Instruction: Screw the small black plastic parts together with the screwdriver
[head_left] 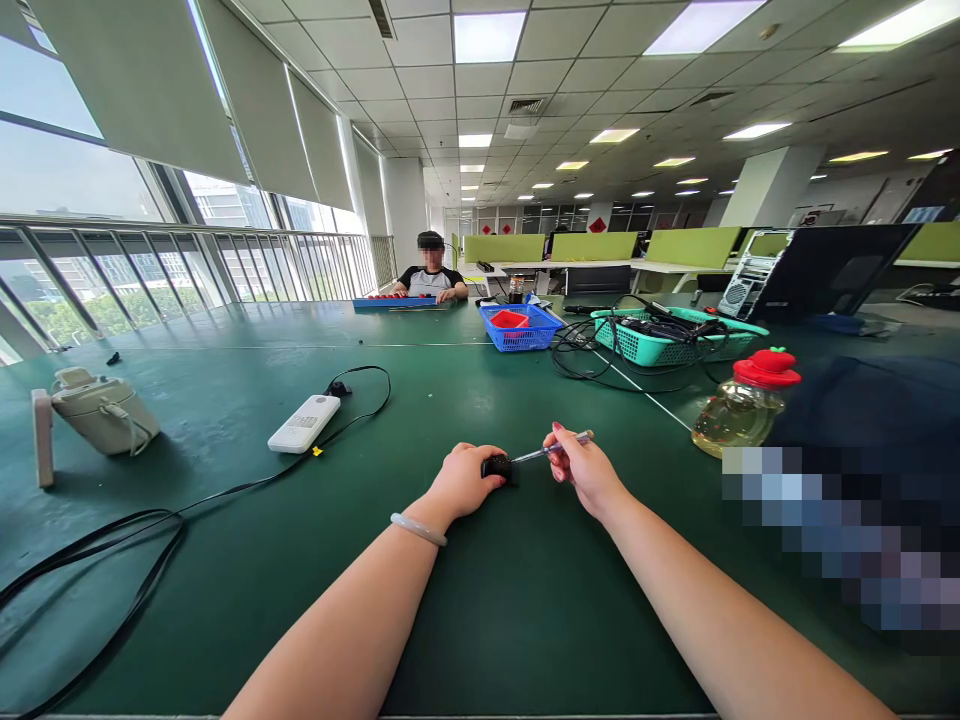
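Note:
On the green table, my left hand (pixel 463 478) is closed around a small black object (pixel 495 467), gripping it with thumb and fingers against the tabletop; its exact kind is unclear. A pale bangle (pixel 418 529) circles that wrist. My right hand (pixel 585 472) pinches a slim screwdriver (pixel 532 455) with a see-through handle. Its metal shaft points left, and the tip meets or nearly meets the right side of the black object. My palm and fingers cover part of that object.
Left of my hands lies a white power strip (pixel 304 424) with a black cable. A beige bag (pixel 105 410) stands farther left. Beyond are a blue basket (pixel 520 338), a teal basket (pixel 652 350) of cables, and a red-lidded bottle (pixel 739 412). A person (pixel 431 272) sits across the table.

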